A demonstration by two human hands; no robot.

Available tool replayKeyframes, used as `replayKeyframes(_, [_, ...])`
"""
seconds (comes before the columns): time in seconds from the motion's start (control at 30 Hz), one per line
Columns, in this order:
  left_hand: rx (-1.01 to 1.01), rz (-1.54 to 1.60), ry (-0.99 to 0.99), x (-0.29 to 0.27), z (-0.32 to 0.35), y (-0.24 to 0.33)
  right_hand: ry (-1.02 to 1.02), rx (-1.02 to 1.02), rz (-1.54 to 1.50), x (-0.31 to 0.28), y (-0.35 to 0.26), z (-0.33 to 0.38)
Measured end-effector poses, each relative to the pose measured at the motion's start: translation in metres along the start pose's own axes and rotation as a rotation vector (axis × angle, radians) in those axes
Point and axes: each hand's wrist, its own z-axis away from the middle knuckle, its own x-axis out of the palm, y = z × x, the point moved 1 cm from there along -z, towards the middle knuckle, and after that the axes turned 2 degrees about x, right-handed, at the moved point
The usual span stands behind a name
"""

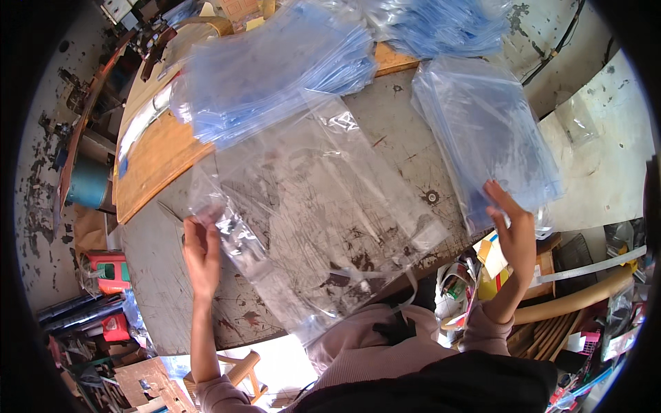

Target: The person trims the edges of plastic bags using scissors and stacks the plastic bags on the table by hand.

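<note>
left hand (pixel 201 253) pinching clear bag (pixel 317 220) edge | right hand (pixel 515 230) open, seemingly touching blue-tinted bag stack (pixel 485 134)

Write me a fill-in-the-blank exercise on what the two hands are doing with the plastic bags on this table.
1. The left hand pinches the edge of a large ____ plastic sheet spread over the grey table.
2. The right hand rests on a stack of bluish plastic bags at the table's ____ side.
3. Another pile of blue bags lies partly on a ____ board.

Missing words: clear; right; wooden
</note>
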Motion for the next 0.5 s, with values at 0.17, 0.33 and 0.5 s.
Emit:
replayKeyframes(0.17, [-0.112, 0.339, 0.048, 0.009, 0.002, -0.023, 0.170, 0.249, -0.362, -0.010, 0.002, -0.011])
replayKeyframes(0.33, [-0.292, 0.376, 0.062, 0.020, 0.008, 0.007, 0.055, 0.333, -0.404, -0.026, 0.010, -0.020])
replayKeyframes(0.5, [-0.241, 0.373, -0.068, 0.029, 0.007, 0.016, -0.046, 0.143, -0.554, -0.040, 0.010, -0.014])
